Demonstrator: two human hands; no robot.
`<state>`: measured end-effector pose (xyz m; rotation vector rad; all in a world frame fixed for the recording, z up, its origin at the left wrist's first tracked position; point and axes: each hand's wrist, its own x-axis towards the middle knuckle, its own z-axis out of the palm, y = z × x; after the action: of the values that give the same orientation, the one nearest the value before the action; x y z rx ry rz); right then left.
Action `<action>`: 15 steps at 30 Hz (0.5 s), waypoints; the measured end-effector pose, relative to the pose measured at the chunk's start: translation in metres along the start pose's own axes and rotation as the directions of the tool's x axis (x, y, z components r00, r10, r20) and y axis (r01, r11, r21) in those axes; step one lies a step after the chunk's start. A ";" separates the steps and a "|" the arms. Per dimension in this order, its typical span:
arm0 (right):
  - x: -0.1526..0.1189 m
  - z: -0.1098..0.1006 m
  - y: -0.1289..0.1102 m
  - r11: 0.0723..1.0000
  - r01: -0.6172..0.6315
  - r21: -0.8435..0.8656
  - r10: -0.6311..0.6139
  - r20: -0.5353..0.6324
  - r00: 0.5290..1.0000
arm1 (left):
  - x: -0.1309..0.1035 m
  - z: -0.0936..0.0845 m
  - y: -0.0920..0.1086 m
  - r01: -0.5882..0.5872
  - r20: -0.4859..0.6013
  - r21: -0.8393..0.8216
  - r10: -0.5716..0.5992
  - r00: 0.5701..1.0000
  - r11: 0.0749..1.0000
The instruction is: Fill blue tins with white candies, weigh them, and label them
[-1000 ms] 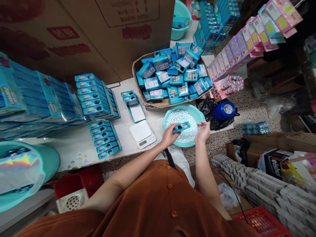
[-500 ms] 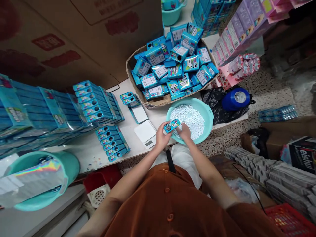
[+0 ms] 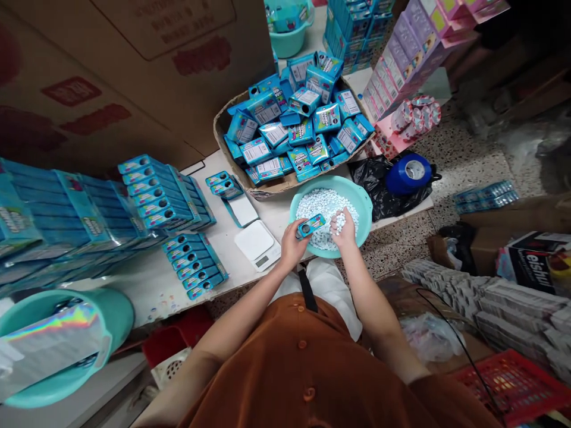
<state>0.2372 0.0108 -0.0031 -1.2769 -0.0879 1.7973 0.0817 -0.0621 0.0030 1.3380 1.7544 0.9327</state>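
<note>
My left hand [image 3: 291,244] is closed around a small blue candy box [image 3: 311,225], its round dark hole facing up. It holds the box over the near left rim of a turquoise basin [image 3: 366,208]. Small white candies [image 3: 317,203] fill the basin's bottom. Inside the basin area, my right hand [image 3: 345,232] is palm up with curled fingers, cupping a handful of white candies [image 3: 340,222]. A gap separates the two hands. Left of the basin sits a white digital scale [image 3: 255,241], with nothing on its plate.
A cardboard box [image 3: 222,134] heaped with blue candy boxes [image 3: 292,125] stands behind the basin. Rows of blue boxes [image 3: 195,266] line the table's left side, near a turquoise bucket [image 3: 116,309]. A blue tape roll [image 3: 408,173] lies on a black bag [image 3: 370,181] at right.
My right hand has moved away from the candy box to the right and turned palm up, now showing a handful of candies. My left hand keeps holding the box. The whole view has shifted slightly.
</note>
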 end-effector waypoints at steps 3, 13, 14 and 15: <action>-0.023 0.019 -0.019 0.993 0.071 0.095 -0.076 0.058 0.995 | -0.003 0.006 0.001 -0.071 0.072 0.067 0.067 0.995 0.995; -0.056 0.045 -0.005 0.946 0.315 -0.074 -0.312 0.057 0.948 | -0.012 0.024 0.017 -0.167 0.159 0.109 0.148 0.976 0.980; -0.057 0.044 -0.005 0.940 0.329 -0.092 -0.326 0.054 0.944 | -0.012 0.024 0.018 -0.163 0.165 0.109 0.143 0.976 0.981; -0.058 0.044 -0.004 0.934 0.342 -0.106 -0.338 0.048 0.940 | -0.011 0.025 0.018 -0.161 0.168 0.109 0.141 0.976 0.981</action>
<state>0.2088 -0.0083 0.0611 -1.2281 -0.4086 1.5279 0.1135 -0.0665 0.0086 1.5983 1.6267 0.7852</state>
